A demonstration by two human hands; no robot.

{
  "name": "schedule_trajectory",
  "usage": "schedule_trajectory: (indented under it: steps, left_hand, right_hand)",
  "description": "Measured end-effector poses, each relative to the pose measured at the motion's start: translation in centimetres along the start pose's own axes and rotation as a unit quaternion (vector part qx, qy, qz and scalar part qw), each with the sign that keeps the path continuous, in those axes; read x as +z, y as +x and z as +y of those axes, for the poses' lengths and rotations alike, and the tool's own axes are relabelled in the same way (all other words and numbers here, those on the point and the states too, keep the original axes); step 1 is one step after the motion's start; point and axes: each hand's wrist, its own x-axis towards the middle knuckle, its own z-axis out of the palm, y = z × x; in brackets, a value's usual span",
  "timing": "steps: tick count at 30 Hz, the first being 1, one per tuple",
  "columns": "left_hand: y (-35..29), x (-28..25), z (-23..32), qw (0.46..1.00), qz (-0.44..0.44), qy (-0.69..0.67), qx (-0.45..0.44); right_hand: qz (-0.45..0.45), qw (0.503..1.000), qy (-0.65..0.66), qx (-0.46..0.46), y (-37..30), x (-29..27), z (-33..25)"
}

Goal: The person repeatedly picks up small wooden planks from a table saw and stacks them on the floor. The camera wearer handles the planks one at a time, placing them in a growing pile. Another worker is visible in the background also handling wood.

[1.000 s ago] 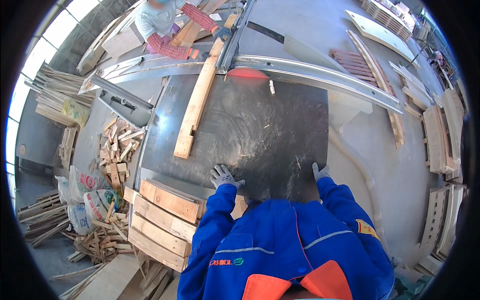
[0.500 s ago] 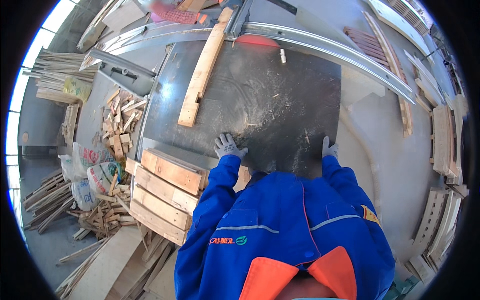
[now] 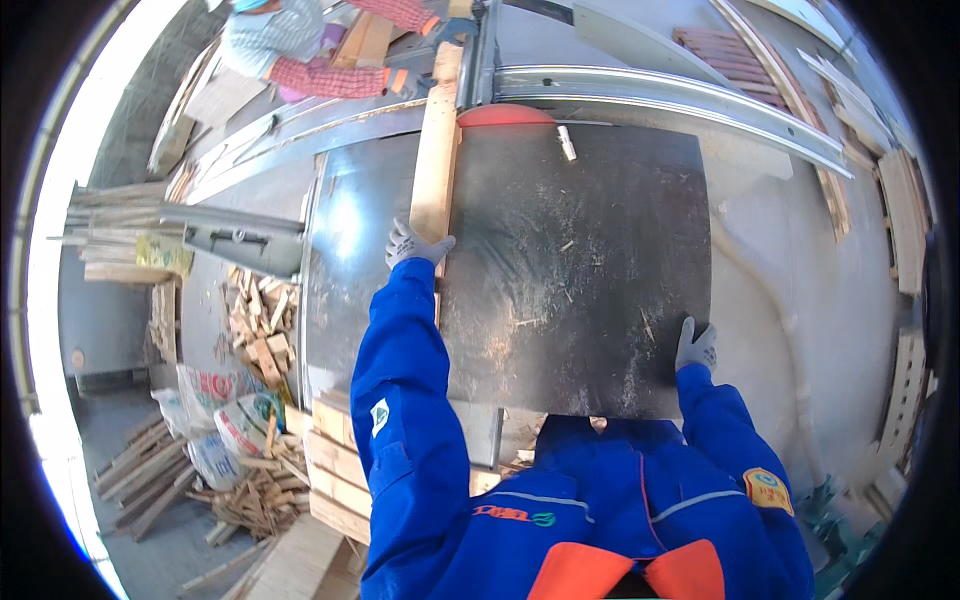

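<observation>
My left hand (image 3: 413, 243), in a grey glove, rests on the near end of a long wooden plank (image 3: 437, 150) that lies along the dark metal saw table (image 3: 570, 260). The plank runs away from me, just left of a red blade guard (image 3: 505, 115). My right hand (image 3: 696, 346), also gloved, rests on the table's near right corner, fingers spread on the edge. Both arms wear blue sleeves. Sawdust and splinters are scattered on the table top.
Another person in a checked shirt (image 3: 300, 50) works at the table's far end. A pile of wood offcuts (image 3: 258, 320) and sacks (image 3: 225, 420) lie at left. Stacked planks (image 3: 335, 470) sit near my left side. Slatted wooden panels (image 3: 905, 210) stand at right.
My left hand has moved from the table's near edge forward onto the plank's near end. The plank now lies straighter along the table. My right hand stays at the near right corner.
</observation>
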Motion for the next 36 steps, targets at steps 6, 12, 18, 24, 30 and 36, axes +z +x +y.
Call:
schedule_trajectory:
  steps: [6,12,18,24,30,36]
  left_hand:
    - [2.1,4.2,6.8,0.999,0.025,0.016,0.023]
    - [0.2,5.1,9.0,0.996,0.060,0.040,0.054]
    - [-4.6,5.7,13.7,0.993,0.053,0.040,0.093]
    - [-10.8,5.5,16.4,0.995,-0.039,-0.054,0.076]
    - [-15.4,8.1,9.7,0.778,-0.176,-0.590,0.124]
    - [-28.5,-1.4,3.1,0.840,-0.078,-0.531,0.081]
  right_hand:
    - [0.036,0.999,-0.032,-0.017,0.0,0.6,0.6]
    - [0.018,1.000,-0.026,-0.002,-0.1,0.1,-0.3]
    - [0.021,1.000,-0.019,-0.010,-0.1,-0.1,0.0]
    - [0.028,0.999,-0.004,-0.015,-0.5,-0.9,-0.1]
    - [0.024,0.999,0.011,-0.038,-0.4,-0.8,0.2]
    - [0.019,0.998,0.029,-0.053,-0.8,-1.5,0.1]
